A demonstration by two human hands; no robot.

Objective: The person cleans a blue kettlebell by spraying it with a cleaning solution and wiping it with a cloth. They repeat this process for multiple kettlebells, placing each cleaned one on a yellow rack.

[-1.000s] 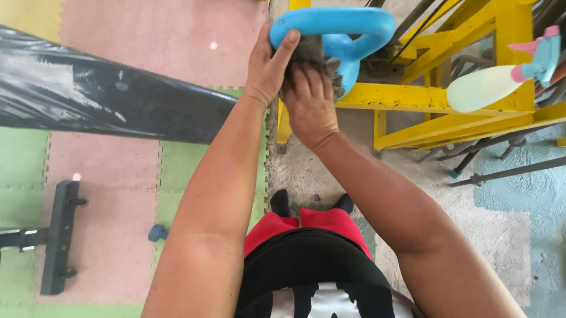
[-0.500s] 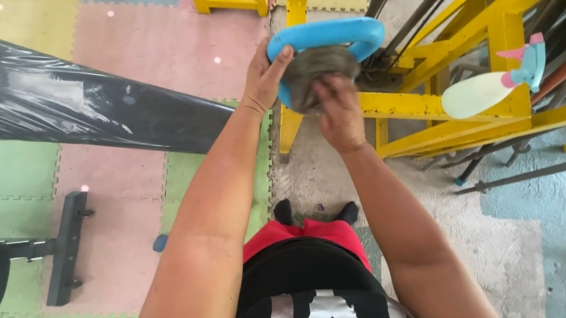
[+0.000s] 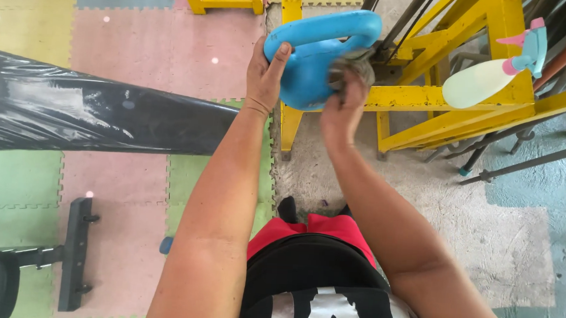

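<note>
A blue kettlebell (image 3: 314, 57) rests on a yellow metal rack (image 3: 428, 99) in front of me. My left hand (image 3: 265, 71) grips its left side, thumb over the body. Against the right side of the kettlebell, my right hand (image 3: 344, 101) presses a grey cloth (image 3: 351, 69), with the fingers closed over it. Both forearms reach up from the bottom of the head view.
A pale spray bottle (image 3: 490, 76) with a pink and teal trigger hangs on the rack to the right. A black padded bench (image 3: 92, 113) lies at the left over coloured foam floor mats (image 3: 140, 42). Bare concrete floor (image 3: 485, 240) lies at the right. A black bench foot (image 3: 74, 254) stands at lower left.
The kettlebell has been turned, its handle now pointing up and right. My right hand with the cloth has shifted from the middle of the kettlebell to its right side.
</note>
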